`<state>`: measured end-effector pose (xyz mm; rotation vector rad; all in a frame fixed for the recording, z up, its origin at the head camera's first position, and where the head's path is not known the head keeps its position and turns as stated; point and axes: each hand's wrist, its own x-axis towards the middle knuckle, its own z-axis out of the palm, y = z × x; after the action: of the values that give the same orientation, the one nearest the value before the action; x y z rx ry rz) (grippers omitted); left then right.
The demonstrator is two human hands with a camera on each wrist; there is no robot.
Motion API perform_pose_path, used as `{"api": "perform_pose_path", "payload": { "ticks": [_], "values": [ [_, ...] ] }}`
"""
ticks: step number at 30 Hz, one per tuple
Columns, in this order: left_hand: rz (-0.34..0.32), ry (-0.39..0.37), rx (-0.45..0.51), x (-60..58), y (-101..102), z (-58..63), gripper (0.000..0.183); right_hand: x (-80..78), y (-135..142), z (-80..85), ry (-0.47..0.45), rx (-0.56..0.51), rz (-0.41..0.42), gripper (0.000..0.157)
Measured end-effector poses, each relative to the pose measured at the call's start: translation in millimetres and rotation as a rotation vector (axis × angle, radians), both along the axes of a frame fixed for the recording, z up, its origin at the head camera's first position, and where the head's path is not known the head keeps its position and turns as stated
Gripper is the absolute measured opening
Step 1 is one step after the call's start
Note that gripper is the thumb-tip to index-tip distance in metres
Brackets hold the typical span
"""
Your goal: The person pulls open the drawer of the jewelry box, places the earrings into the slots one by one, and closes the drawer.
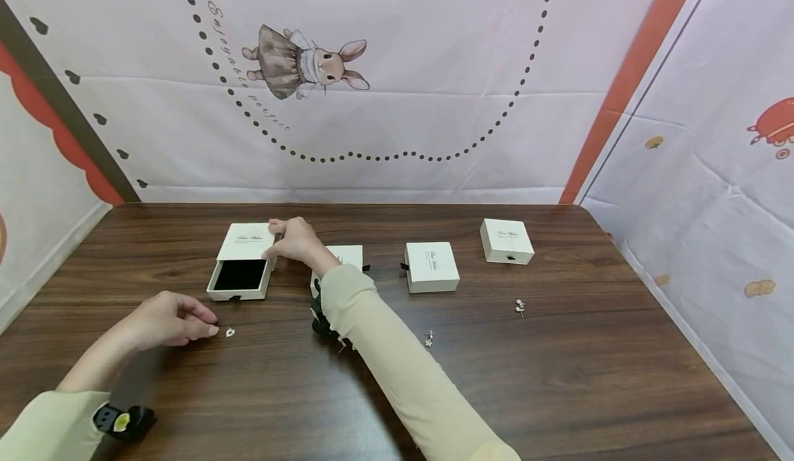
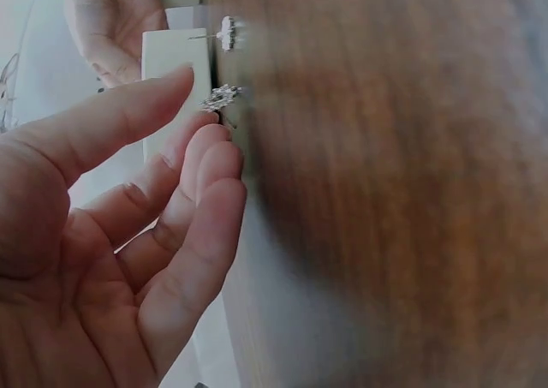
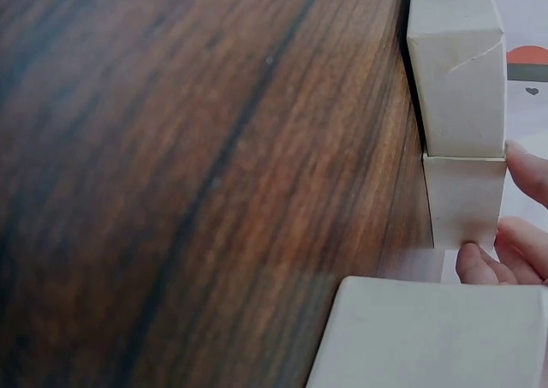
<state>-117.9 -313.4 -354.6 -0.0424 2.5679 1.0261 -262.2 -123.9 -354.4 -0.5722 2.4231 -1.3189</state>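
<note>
A white jewelry box (image 1: 249,242) at the table's left has its drawer pulled out towards me, showing a black lining (image 1: 238,275). My right hand (image 1: 296,242) grips the right side of its lid sleeve, with thumb and fingers at two corners. In the right wrist view, fingertips (image 3: 479,264) press against the end of the box. My left hand (image 1: 170,320) hovers low over the table with loosely bent fingers. Just off its fingertips lies a pair of small silvery earrings (image 1: 230,332). The left wrist view shows one earring (image 2: 221,98) by the fingertips and another stud (image 2: 228,33) beyond.
A second white box (image 1: 347,255) is partly hidden behind my right forearm. Further right stand two more white boxes, one in the middle (image 1: 432,268) and one far right (image 1: 507,242). Earrings lie before them, a middle pair (image 1: 429,339) and a right pair (image 1: 520,307).
</note>
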Motion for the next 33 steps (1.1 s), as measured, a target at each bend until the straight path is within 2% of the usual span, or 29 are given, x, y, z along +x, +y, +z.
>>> {"api": "perform_pose_path", "payload": {
  "ticks": [8, 17, 23, 28, 33],
  "values": [
    [-0.004, 0.021, -0.056, -0.7, 4, -6.3, 0.026, 0.8, 2, 0.9, -0.001, 0.013, 0.0, 0.063],
    [0.017, 0.054, -0.114, -1.9, 7, -2.5, 0.016, 0.3, 3, 1.1, 0.004, 0.008, -0.014, 0.063],
    [0.053, 0.06, -0.051, -0.3, 6, -1.7, 0.017, -0.1, 3, 1.4, -0.002, 0.012, -0.02, 0.064],
    [0.048, 0.084, 0.015, 3.1, 3, -2.0, 0.018, 0.8, 2, 1.3, -0.007, 0.002, -0.023, 0.063],
    [0.029, 0.143, -0.018, 7.3, -3, 2.3, 0.029, 1.3, 1, 2.0, -0.01, -0.002, -0.023, 0.063]
  ]
}}
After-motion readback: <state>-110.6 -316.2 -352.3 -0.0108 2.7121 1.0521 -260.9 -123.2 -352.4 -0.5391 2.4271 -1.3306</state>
